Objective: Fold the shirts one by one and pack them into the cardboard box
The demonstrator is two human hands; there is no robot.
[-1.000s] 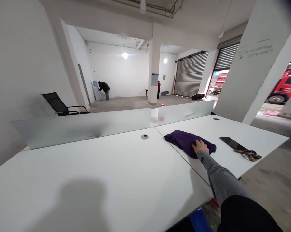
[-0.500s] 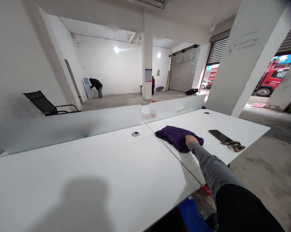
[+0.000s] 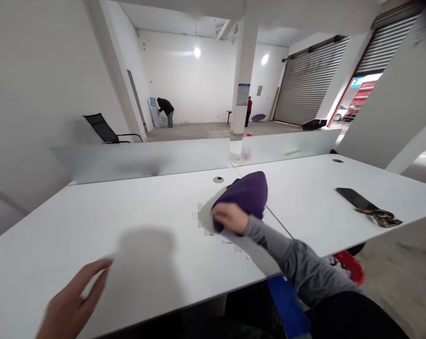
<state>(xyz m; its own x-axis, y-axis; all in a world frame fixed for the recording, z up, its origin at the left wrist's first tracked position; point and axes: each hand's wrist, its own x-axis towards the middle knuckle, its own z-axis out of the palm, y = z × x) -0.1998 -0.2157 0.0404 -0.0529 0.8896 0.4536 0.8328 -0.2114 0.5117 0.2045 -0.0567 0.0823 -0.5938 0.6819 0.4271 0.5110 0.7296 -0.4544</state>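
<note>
A purple cloth is bunched and partly lifted over the white desk, near the seam between two desktops. My right hand, in a grey sleeve, grips its near left edge, with the fingers slightly blurred. What kind of cloth it is, I cannot tell from its folds. At the lower left my left hand hovers over the desk with nothing in it. Its thumb and forefinger are stretched out with a gap between them.
A dark phone and a brownish strap-like bundle lie on the right desktop. Frosted dividers run along the back. Below the front edge are a red basket and something blue. Two people stand far off.
My right hand has drawn the purple cloth leftward and nearer, lifting part of it. My left hand has come into view at the lower left. The view has turned left.
</note>
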